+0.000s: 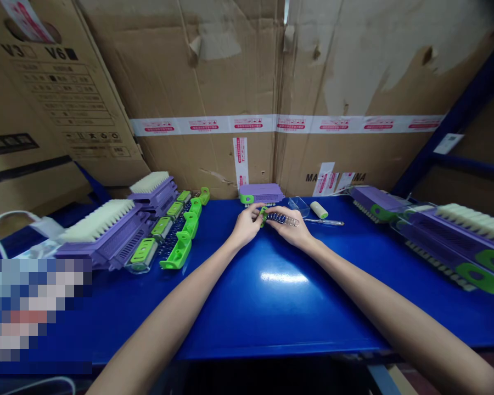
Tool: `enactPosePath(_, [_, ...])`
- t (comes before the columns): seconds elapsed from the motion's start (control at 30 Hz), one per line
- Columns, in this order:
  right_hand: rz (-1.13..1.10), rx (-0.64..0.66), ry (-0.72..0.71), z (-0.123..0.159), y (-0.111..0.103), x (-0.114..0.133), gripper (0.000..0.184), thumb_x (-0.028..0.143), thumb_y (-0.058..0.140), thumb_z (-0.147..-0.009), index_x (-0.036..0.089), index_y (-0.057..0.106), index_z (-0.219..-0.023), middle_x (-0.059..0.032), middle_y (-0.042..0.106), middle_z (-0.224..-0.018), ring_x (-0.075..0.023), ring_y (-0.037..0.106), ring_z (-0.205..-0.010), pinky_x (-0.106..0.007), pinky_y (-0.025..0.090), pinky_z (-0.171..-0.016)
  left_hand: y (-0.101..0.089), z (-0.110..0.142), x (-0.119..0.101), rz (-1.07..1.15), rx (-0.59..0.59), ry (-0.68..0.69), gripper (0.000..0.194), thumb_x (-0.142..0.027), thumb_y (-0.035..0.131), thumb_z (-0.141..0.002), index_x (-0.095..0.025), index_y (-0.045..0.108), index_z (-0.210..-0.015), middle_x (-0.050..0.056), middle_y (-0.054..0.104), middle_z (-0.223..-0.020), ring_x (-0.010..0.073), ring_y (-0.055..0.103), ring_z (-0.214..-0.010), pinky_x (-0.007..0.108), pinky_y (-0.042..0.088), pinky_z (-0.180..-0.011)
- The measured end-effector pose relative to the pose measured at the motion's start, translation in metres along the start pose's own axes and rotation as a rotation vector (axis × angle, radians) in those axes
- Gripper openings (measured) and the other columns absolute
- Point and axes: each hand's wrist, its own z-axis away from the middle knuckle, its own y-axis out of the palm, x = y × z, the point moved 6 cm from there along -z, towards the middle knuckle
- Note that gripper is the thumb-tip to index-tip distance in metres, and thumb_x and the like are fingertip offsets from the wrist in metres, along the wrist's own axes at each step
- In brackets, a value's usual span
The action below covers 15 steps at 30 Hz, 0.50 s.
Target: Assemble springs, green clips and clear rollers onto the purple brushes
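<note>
My left hand (246, 226) pinches a small bright green plastic part (264, 216) between thumb and fingers. My right hand (294, 233) is closed on a silver coil spring (283, 219), whose end nearest my left hand meets the green part. Whether the spring is hooked onto it or only touching, I cannot tell. Just behind my hands lies a purple brush body (263, 192) with a green end and white bristles facing down. A screwdriver (324, 221) with a clear handle rests to the right of my right hand, near a pale cylinder (319, 209).
On the left of the blue table (280, 312) stand purple brush bodies (119, 238) with bristles up, green-topped blocks (144, 250), several springs (170, 238) and green end pieces (177, 251). More purple and green brushes (444, 236) lie at right. Cardboard (206, 82) walls the back.
</note>
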Motion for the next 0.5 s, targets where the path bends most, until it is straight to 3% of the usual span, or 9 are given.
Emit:
enactPosePath(0.2, [-0.028, -0.009, 0.035, 0.0002, 0.0017, 0.0005, 0.016, 0.025, 0.063, -0.077, 0.023, 0.067, -0.092, -0.0016, 0.072, -0.090, -0.0190, 0.068, -0.083, -0.033, 0.051, -0.080, -0.0044, 0.0040, -0.0074, 0.070, -0.100, -0.015, 0.023, -0.007, 0.057, -0.075, -0.016, 0.055, -0.095, -0.003, 0.058, -0.064, 0.0099, 0.062, -0.062, 0.018, 0.046, -0.059])
enactPosePath(0.5, [-0.044, -0.029, 0.087, -0.0006, 0.0045, -0.0070, 0.019, 0.031, 0.067, -0.073, 0.023, 0.067, -0.091, -0.0030, 0.071, -0.085, -0.0199, 0.067, -0.079, -0.034, 0.053, -0.076, -0.0087, 0.0048, -0.0052, 0.117, -0.170, -0.088, 0.020, -0.016, 0.068, -0.069, -0.016, 0.054, -0.084, -0.002, 0.061, -0.061, 0.0131, 0.064, -0.059, 0.023, 0.050, -0.058])
